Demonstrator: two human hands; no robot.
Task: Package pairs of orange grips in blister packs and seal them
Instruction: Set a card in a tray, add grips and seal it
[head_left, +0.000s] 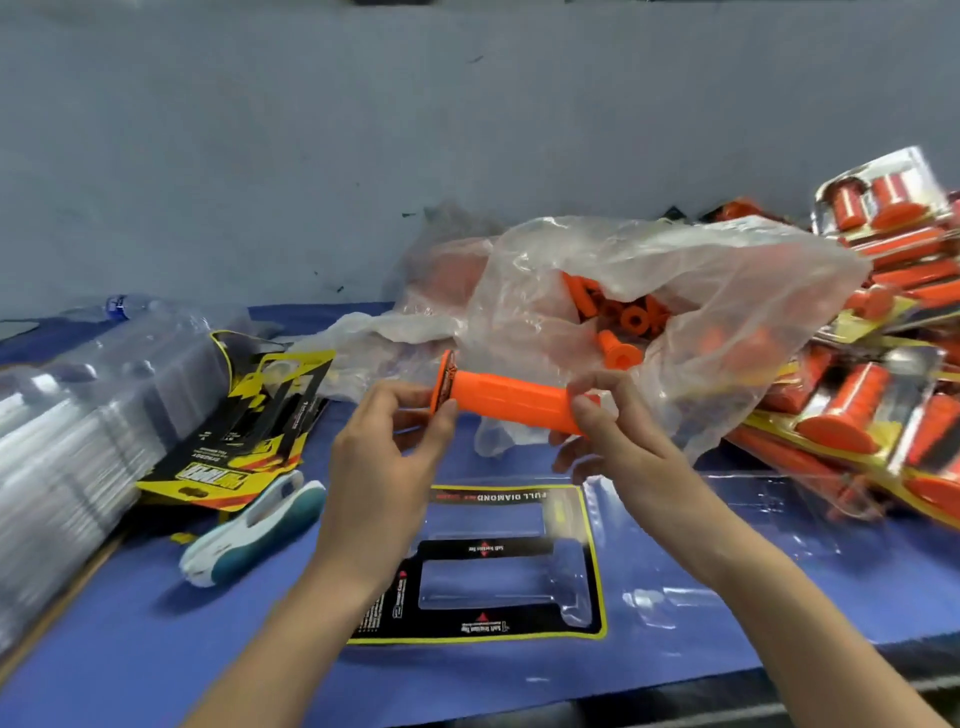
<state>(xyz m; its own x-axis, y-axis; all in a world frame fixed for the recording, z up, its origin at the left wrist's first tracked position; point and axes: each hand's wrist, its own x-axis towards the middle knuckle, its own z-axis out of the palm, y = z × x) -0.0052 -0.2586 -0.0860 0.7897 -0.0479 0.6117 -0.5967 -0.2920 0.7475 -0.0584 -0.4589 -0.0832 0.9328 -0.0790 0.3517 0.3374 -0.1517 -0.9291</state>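
While both hands pinch it, left hand (387, 447) at the flange, right hand (618, 441) at the tail, the orange grip (511, 402) hangs level above the open blister pack (498, 566), presumably for alignment with a cavity.

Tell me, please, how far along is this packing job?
Done: a pile of filled packs on the right. In hand: left hand and right hand hold one orange grip above an empty blister pack. Remaining: more grips in the bag, a stack of empty blisters.

a pale grey-blue wall (467, 130) fills the upper half, scuffed with small dark marks; below it stands a table (130, 665) with a blue top; a brown edge (57, 608) shows at left; soft, even light.
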